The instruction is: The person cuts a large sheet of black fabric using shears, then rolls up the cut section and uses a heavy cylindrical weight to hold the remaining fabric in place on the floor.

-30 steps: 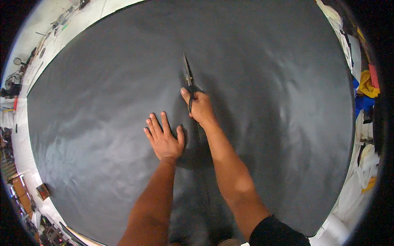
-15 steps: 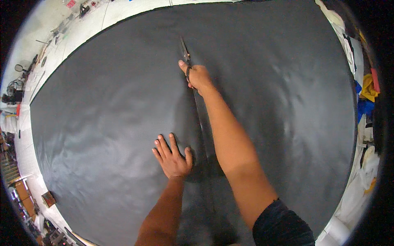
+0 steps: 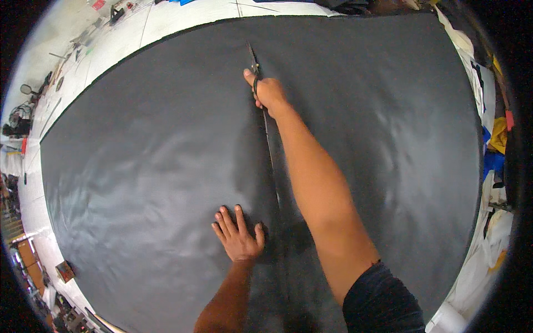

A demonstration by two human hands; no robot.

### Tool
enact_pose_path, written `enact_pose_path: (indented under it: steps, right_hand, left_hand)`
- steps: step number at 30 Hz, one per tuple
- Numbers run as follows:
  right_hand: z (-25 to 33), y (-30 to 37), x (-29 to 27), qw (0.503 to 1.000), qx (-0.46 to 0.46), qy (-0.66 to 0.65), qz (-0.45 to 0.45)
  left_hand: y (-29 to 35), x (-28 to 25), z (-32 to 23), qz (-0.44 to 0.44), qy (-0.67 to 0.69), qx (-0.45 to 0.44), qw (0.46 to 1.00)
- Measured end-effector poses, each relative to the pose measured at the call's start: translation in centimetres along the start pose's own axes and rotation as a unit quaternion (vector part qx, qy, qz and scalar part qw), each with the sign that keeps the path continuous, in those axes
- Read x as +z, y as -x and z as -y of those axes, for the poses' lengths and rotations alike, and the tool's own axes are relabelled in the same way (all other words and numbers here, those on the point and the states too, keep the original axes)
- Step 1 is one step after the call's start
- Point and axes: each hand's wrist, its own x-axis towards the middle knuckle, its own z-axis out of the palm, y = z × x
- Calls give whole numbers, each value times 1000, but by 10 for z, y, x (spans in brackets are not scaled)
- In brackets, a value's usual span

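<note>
A large sheet of black, leather-like material point(image 3: 155, 150) covers most of the table. My right hand point(image 3: 270, 95) is closed round the handles of a pair of scissors point(image 3: 255, 65), whose blades point toward the sheet's far edge. From the scissors a long straight cut point(image 3: 270, 145) runs back toward me, its two sides lying close together. My left hand point(image 3: 243, 240) rests palm down on the sheet, left of the cut, fingers spread and holding nothing. The lower blade is hidden by the material.
Around the sheet shows the white tabletop point(image 3: 125, 47). A small brown block point(image 3: 65, 271) sits by the sheet's left edge. Yellow cloth point(image 3: 498, 135), blue material point(image 3: 494, 162) and white plastic point(image 3: 498, 233) lie along the right side. Dark items point(image 3: 347, 5) are at the far edge.
My right hand and the scissors have moved farther along the sheet, lengthening the cut. The view has shifted, showing more of the far edge. My left hand stays flat on the sheet.
</note>
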Motion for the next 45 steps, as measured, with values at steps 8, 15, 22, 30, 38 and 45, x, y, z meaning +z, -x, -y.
enact_pose_path:
  steps: [8,15,22,30,38,45]
  right_hand:
    - [36,-67,3,1000,-8,2,16]
    - [58,-88,6,998,2,-34,53]
    - [47,-82,8,996,-76,-34,-31]
    - [-57,137,-19,992,-51,-101,-64]
    - [-295,593,-143,939,0,241,-245]
    - [-368,664,-105,853,50,382,-352]
  left_hand:
    - [3,6,8,-3,12,7,1000]
    - [4,8,12,-3,14,8,1000]
    - [2,-2,-1,16,24,-4,1000]
    - [8,0,14,-3,19,-20,1000]
    - [3,-3,4,-42,38,-2,998]
    - [12,9,0,-95,-5,28,995]
